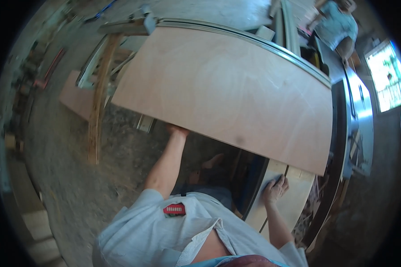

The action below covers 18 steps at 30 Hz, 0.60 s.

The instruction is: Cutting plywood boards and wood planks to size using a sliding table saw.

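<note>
On the left side, a wooden post [100,95] stands a little apart from the corner of a large plywood sheet [227,89]. This sheet, pale pinkish brown, spreads across the middle of the view, and a long metal rail [245,39] runs along its far edge. The left hand [178,129] is at the near edge of the sheet, toward its left part, and the plywood lies over the fingers. Farther to the right, the right hand [276,190] is on a pale board [300,191] with a narrow dark slit, just beside the near edge of the sheet; here the plywood lies beyond the fingertips, which are bent.

As for what is hidden, the left fingers go under the sheet, so I cannot tell whether they grip it or only support it. Something dark is at the right fingers, but it is too small to make out, and I cannot tell if they hold it. The pale board continues under the plywood. At the upper right, another person [338,26] is partly cut off by the dark rim.
</note>
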Each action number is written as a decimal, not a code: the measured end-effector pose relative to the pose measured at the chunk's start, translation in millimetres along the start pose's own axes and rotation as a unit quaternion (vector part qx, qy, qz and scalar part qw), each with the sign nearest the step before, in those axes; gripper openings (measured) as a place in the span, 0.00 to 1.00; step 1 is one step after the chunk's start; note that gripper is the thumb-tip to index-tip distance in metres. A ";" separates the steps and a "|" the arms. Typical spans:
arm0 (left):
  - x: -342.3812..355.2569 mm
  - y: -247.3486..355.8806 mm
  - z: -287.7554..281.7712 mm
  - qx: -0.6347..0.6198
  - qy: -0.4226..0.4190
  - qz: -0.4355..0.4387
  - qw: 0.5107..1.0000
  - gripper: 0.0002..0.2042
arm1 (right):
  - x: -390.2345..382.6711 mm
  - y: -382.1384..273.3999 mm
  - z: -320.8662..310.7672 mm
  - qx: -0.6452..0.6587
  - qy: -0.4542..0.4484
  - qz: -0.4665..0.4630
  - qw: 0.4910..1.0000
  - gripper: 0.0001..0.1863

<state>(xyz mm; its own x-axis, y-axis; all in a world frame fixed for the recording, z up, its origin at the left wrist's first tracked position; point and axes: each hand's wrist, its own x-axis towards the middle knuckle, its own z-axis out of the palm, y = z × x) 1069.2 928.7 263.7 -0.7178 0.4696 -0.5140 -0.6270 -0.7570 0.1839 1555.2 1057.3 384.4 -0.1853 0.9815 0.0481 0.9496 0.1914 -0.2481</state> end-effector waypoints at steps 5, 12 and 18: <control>-19.9 7.6 8.3 0.063 0.020 -0.084 0.994 0.33 | 8.9 5.7 4.2 0.023 -0.009 0.020 0.999 0.31; -25.0 -0.1 36.5 0.101 0.048 -0.089 0.990 0.38 | 13.3 15.0 7.5 0.072 0.014 0.020 0.997 0.29; -24.0 -0.3 49.1 0.105 0.026 -0.142 0.984 0.37 | 83.8 23.1 -15.9 0.443 0.026 0.329 0.834 0.31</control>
<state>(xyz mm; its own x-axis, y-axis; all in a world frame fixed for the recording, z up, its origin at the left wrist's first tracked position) 1071.7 939.9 317.2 -0.4920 0.6199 -0.6113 -0.8525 -0.4855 0.1939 1565.6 1144.0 398.1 0.3357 0.8770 -0.3438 0.2776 -0.4409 -0.8535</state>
